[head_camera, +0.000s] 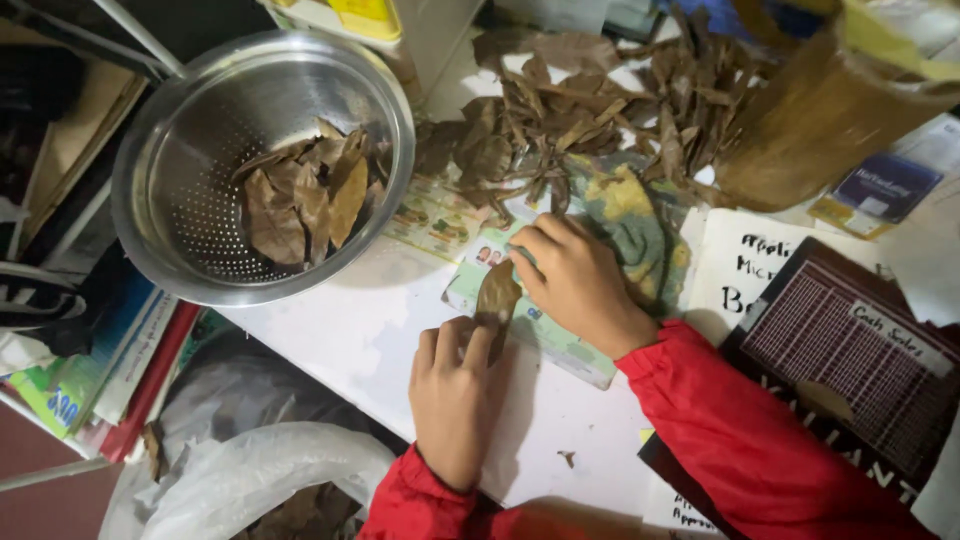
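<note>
My left hand (452, 398) and right hand (577, 281) pinch one dry brown leaf (496, 297) flat on the white table (350, 330). A leaf pile (590, 110) lies just beyond; the steel colander (262, 165) sits left, a dark ledger (850, 350) right.

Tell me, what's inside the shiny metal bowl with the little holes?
Inside the metal colander lies a small heap of dry brown leaves. The holes around them show; whatever is beneath the leaves is covered.
</note>
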